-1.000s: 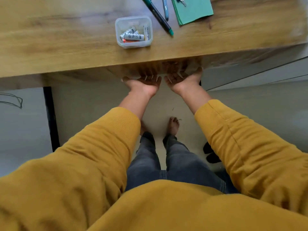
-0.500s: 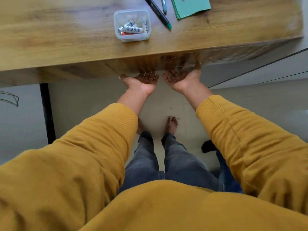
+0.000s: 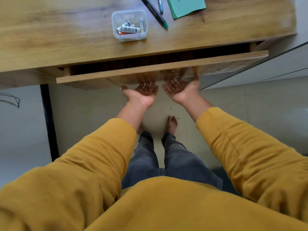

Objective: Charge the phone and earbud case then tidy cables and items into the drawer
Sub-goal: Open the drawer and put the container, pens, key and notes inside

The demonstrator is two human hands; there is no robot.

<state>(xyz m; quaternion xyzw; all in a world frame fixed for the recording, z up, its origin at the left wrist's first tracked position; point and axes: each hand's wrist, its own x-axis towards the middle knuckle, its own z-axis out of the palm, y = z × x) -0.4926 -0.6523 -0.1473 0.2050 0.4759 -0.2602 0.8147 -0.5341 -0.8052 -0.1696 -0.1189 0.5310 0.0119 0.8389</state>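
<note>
1. Two hands are working under the drawer (image 3: 162,66), which is the landmark for every place given below. Against the view half a second ago, where the front was sitting flush with the desk, the drawer is now standing partly out, with a dark gap showing between its front panel and the desk (image 3: 50,39) edge.
2. Left of the drawer's middle, the left hand (image 3: 141,95) is lying palm up just below the front panel, its fingers reaching up under the lower edge. Whether the fingertips are curling round the edge or pressing flat cannot be told, as the panel is hiding them.
3. Right of the drawer's middle, the right hand (image 3: 182,90) is lying the same way, palm up, thumb rising beside the panel's underside, fingertips likewise hidden.
4. Behind the drawer, on the desk top, a clear plastic tub (image 3: 130,25) of batteries is sitting left of a dark marker (image 3: 154,13), a second pen (image 3: 160,5) and a green notepad (image 3: 186,6).
5. Neither the phone, the earbud case nor any cable is appearing in this view; their whereabouts cannot be stated. The drawer's inside is showing only as shadow.
6. Judgement: the opening pull is proceeding, so the storage space is becoming reachable. The gap is looking too narrow for putting items in, and a further pull is probably needed.
</note>
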